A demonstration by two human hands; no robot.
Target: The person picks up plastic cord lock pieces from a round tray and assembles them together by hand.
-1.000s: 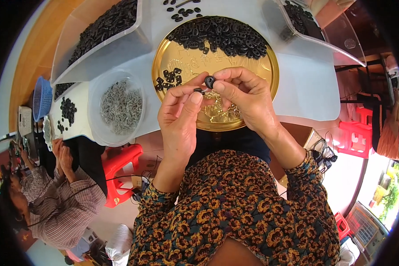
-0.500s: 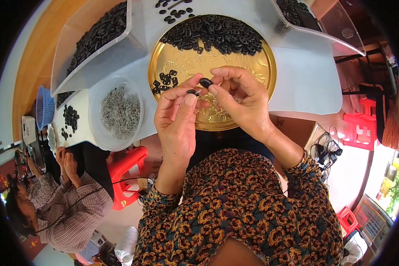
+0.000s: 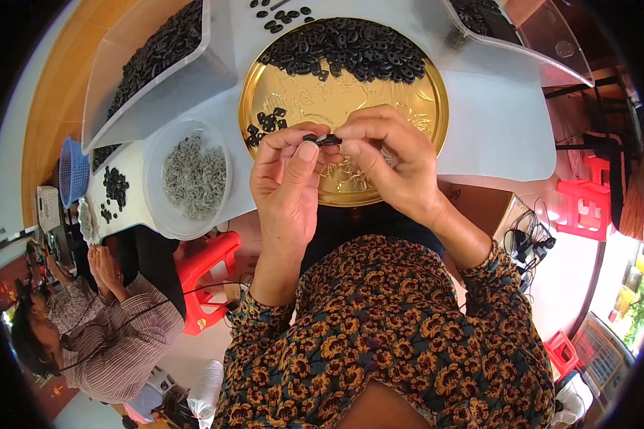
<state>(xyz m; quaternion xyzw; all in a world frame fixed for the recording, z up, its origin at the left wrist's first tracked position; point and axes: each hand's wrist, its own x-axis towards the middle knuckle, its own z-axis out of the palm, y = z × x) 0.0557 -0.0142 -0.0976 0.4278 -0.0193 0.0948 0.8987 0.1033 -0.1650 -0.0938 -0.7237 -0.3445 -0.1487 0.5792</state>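
Above the near part of a round gold tray (image 3: 441, 136), my two hands meet at the fingertips. Between thumb and fingers my left hand (image 3: 288, 179) pinches a small black plastic piece (image 3: 309, 137). My right hand (image 3: 397, 161) pinches another small black oval piece (image 3: 330, 140), pressed against the first. A bit of pale metal shows where they join; the fingers hide the rest. Many black oval pieces with holes (image 3: 343, 50) are heaped along the tray's far side. A smaller cluster of black pieces (image 3: 266, 127) lies at its left.
A round clear tub (image 3: 193, 179) of small grey metal parts stands left of the tray. Clear bins with black pieces stand at far left (image 3: 207, 43) and far right (image 3: 472, 50). Another person (image 3: 122, 314) sits at left, beside a red stool (image 3: 209, 282).
My right hand has brought its black piece down against the one in my left hand; the gap between them has closed. My left hand has hardly moved.
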